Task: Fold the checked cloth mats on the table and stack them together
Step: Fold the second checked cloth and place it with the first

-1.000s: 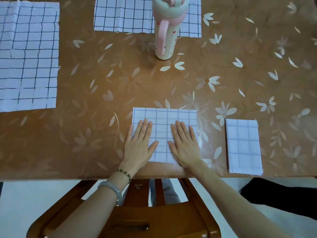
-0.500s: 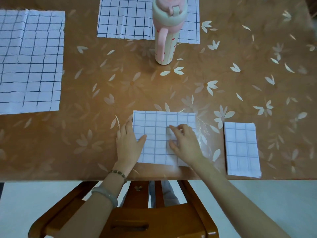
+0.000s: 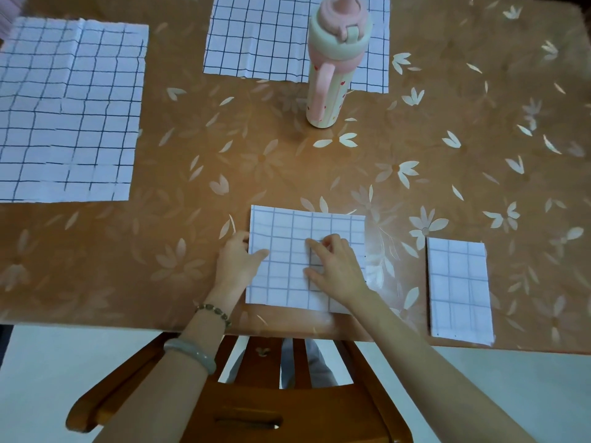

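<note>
I've got the left hand (image 3: pixel 235 260) at the left edge of the folded mat (image 3: pixel 287 231): fingers (image 3: pixel 240 238) curled there, thumb on top, clamped on that edge. The right hand (image 3: pixel 335 270) has its fingers (image 3: pixel 315 243) bent and apart, tips pressing the mat's middle, gripping nothing. The mat lies under both hands by the desk's (image 3: pixel 447 155) near edge. Right of the fingers, apart, sits a smaller folded mat (image 3: pixel 459 289). Beyond the fingers a pink bottle (image 3: pixel 332 68) stands before an unfolded mat (image 3: pixel 256 36); another unfolded mat (image 3: pixel 67 110) lies far left.
</note>
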Motion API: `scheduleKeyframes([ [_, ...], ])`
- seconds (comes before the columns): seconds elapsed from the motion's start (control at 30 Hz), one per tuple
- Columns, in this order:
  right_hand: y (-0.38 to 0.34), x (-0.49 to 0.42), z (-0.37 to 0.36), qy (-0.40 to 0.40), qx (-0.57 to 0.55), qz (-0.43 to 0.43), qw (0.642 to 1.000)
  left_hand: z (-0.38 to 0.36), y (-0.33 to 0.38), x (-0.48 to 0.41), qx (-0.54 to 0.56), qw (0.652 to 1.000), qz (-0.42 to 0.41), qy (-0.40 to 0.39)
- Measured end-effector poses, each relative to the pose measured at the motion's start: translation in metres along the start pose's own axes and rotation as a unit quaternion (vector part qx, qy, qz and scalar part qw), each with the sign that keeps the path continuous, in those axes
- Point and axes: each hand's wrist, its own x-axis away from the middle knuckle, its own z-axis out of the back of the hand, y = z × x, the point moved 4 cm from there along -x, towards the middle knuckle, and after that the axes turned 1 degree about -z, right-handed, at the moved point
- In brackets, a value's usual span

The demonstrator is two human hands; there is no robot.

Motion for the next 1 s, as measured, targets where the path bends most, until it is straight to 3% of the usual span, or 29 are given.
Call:
scheduleKeyframes([
  [0.27, -0.062, -0.023, -0.023, -0.029, -0.007, 0.027, 0.999, 0.059, -0.025, -0.005, -0.064, 0.997, 0.011, 0.037],
  [0.43, -0.073, -0.028, -0.033, -0.027, -0.012, 0.025, 0.999, 0.075, -0.032, -0.002, -0.034, 0.999, 0.017, 0.021],
  [0.63, -0.071, -0.030, -0.032, -0.072, -0.008, 0.022, 0.997, 0.082, -0.037, 0.016, -0.104, 0.988, 0.043, -0.108],
  [1.0, -0.077, -0.041, -0.026, -0.152, 0.058, -0.001, 0.987, 0.068, 0.016, 0.055, -0.051, 0.988, -0.056, -0.138],
])
